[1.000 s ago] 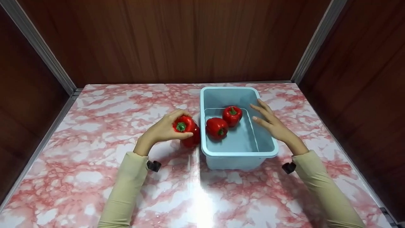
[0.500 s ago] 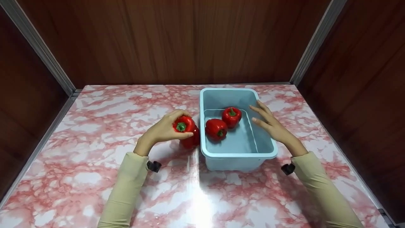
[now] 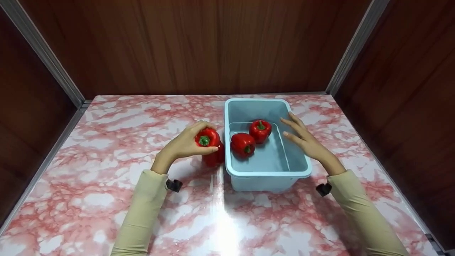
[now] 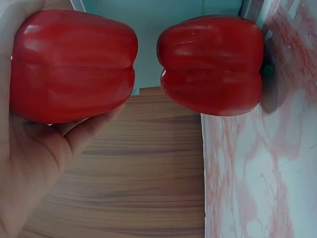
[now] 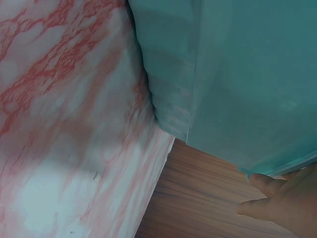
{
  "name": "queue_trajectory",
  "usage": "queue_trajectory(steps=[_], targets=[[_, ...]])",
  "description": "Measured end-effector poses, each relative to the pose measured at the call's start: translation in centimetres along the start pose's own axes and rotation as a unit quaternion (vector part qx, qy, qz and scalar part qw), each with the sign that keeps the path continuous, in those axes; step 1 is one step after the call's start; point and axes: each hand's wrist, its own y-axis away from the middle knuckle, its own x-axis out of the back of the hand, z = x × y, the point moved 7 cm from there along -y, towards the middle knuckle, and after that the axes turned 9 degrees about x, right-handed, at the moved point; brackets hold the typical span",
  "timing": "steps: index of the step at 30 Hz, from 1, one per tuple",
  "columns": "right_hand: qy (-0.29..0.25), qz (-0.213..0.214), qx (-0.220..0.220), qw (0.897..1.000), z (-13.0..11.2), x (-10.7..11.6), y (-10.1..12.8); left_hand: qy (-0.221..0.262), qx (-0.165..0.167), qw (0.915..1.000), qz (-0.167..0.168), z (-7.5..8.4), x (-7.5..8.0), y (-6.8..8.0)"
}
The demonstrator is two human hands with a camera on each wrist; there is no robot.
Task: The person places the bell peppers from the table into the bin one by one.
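Observation:
My left hand (image 3: 183,144) grips a red bell pepper (image 3: 212,136) by its sides, thumb on the near side, green stem facing up. Just below and partly hidden by it, a second red bell pepper (image 3: 214,159) rests on the table against the left wall of a light blue bin (image 3: 268,174). In the left wrist view the held pepper (image 4: 74,64) and the table one (image 4: 213,64) show a gap between them. Over the bin's right rim lies my right hand (image 3: 308,141), its fingers spread and fairly straight; in the right wrist view its fingertips (image 5: 267,182) are at the rim.
Inside the bin, two red bell peppers lie toward the left: one tipped on its side (image 3: 243,145), another stem-up (image 3: 260,131). Dark wood panels (image 3: 199,46) enclose the pink-and-white marbled table (image 3: 99,170) at the back and both sides.
The left hand has risen very slightly with its bell pepper over the last half second. The right hand, the bin and the other peppers stay essentially in place.

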Motion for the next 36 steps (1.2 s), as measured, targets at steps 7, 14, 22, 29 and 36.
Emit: queue_trajectory(steps=[7,14,22,29,36], targets=[[0.003,0.001,-0.001,1.000,0.0,0.1,0.0,0.013,0.004,0.9999,-0.003,0.2,0.0,-0.2],[0.004,0.000,0.000,1.000,0.0,0.0,0.0,0.016,-0.014,0.9998,-0.002,0.6,0.1,-0.5],[0.003,0.001,0.003,1.000,0.2,0.1,0.0,0.014,-0.029,0.9995,0.004,0.9,0.2,-0.7],[0.002,0.000,0.005,1.000,0.1,0.1,0.0,0.017,-0.029,0.9994,0.004,1.0,0.3,-0.8],[0.006,0.000,0.003,1.000,0.1,0.1,0.0,0.015,-0.037,0.9992,0.008,1.3,0.3,-0.9]])
